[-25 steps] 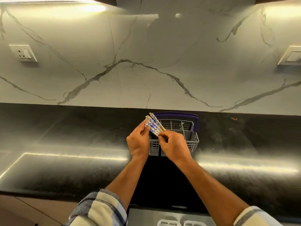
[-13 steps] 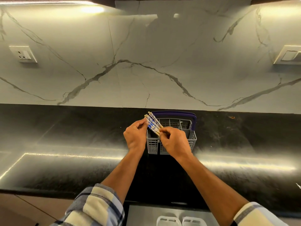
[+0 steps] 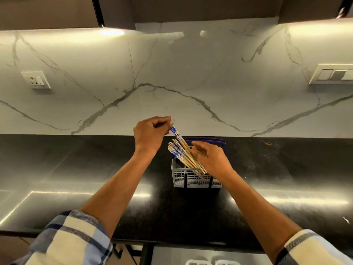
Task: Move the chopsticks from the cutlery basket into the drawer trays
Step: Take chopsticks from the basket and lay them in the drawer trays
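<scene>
- Warm light comes from strips under the upper cabinets (image 3: pixel 57 12), brightest in a glaring patch on the marble backsplash (image 3: pixel 191 83) at upper left.
- The backsplash is evenly and brightly lit; the cabinets above it stay dim and brown.
- The black polished worktop (image 3: pixel 76 169) is dark but mirrors the strips as long pale streaks of glare on both sides.
- The wide lens bends straight lines: the worktop's back edge bows, and the socket (image 3: pixel 36 80) and switch plate (image 3: pixel 332 73) lean outward near the edges.
- The centre is fairly sharp; the plaid sleeves (image 3: pixel 72 241) at the bottom corners look soft and stretched.
- Shadows are weak and diffuse.
</scene>
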`<state>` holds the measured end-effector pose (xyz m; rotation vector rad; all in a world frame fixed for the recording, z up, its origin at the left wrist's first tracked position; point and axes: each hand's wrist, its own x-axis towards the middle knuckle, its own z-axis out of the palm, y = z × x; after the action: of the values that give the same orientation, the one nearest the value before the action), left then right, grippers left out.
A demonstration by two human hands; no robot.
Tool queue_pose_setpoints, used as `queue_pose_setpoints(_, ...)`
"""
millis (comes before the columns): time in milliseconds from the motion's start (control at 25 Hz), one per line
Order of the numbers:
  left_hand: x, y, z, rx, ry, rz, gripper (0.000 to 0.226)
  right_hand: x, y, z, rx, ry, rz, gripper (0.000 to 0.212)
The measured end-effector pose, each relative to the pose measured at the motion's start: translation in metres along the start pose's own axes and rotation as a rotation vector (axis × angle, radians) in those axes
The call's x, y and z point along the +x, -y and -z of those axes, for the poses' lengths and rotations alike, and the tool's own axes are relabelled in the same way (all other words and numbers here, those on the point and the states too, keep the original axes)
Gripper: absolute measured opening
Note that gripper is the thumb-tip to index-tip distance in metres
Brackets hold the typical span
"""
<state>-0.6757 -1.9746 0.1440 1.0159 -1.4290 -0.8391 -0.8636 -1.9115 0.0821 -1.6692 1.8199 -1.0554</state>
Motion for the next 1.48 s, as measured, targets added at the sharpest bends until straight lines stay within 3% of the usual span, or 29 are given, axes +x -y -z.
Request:
queue_pose_setpoints(280,0.003,-0.033,-0.008,-0.065,0.175,0.111,0.015,-0.035,-0.004,0.017,0.252,0.130,-0.099,0.019)
queue_pose_setpoints(480,-0.003,-0.040,-0.024,-0.085,0.302,0.151,0.015,-0.066,-0.025,0.030,0.510,0.217,-0.201,0.013)
queue_pose_setpoints(640,-0.027,-0.033,-0.053,-0.084,0.334,0.163,0.017,-0.091,-0.045,0.031,0.580,0.220,-0.238,0.013)
queue_pose_setpoints(800,-0.077,-0.008,-0.081,-0.172,0.445,0.315,0.028,-0.139,-0.076,0.025,0.602,0.226,-0.372,0.016)
queue_pose_setpoints(1120,-0.210,0.080,-0.102,-0.215,0.550,0.570,0.028,-0.262,-0.153,-0.013,0.590,0.299,-0.663,0.014)
queue_pose_setpoints(1480,-0.283,0.128,-0.108,-0.117,0.613,0.633,0.026,-0.295,-0.184,-0.042,0.642,0.292,-0.770,0.015)
